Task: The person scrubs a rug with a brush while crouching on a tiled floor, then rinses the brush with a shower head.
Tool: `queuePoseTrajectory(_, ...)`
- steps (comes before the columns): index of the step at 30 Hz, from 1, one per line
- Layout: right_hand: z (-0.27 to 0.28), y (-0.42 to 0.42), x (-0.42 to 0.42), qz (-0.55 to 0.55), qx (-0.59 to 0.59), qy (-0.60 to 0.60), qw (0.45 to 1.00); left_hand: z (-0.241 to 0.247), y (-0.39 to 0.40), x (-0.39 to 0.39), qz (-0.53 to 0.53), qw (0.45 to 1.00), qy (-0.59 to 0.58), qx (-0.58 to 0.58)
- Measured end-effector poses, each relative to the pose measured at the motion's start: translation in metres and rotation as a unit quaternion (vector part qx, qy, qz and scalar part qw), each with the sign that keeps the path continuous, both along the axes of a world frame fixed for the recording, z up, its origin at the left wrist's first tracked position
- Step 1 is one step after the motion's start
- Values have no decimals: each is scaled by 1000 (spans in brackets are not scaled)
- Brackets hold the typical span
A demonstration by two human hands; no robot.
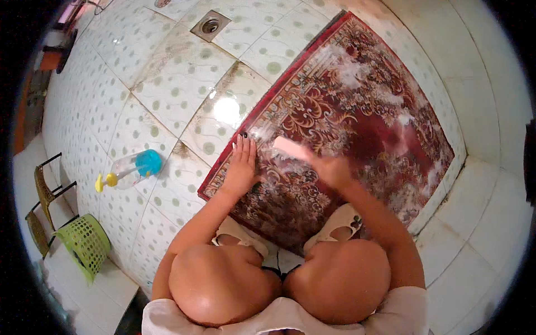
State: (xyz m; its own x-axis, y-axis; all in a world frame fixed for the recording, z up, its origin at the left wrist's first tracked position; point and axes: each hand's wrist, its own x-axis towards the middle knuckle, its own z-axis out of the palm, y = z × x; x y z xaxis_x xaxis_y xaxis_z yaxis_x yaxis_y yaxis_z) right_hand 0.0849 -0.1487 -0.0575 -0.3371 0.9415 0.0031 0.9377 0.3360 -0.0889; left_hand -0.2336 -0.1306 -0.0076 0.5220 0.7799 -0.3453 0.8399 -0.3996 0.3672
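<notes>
A red patterned rug (368, 142) lies on the tiled floor before me, with white foam smeared over much of it. My left hand (242, 167) rests flat near the rug's left border, fingers pointing away from me and holding nothing. In my right hand (335, 171) is a pale pink brush (291, 147), blurred, its head over the foamy part of the rug just right of my left hand. The brush's underside is hidden from view.
A clear pump bottle (127, 168) with a yellow nozzle and blue end lies on the tiles at left. Farther away is a square floor drain (210, 26). A green perforated basket (86, 247) stands at lower left. Tiled walls (473, 209) bound the right. My cream clogs (335, 226) touch the rug's near edge.
</notes>
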Motion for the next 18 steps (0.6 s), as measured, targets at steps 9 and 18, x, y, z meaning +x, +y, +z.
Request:
queuePoseTrajectory(9,2,-47,-24,-144,149,57,977,-7,-2,9,-9,1000,-4,27)
queuePoseTrajectory(18,21,-33,39,-268,11,23,963,-3,-8,-5,-5,999,-14,47)
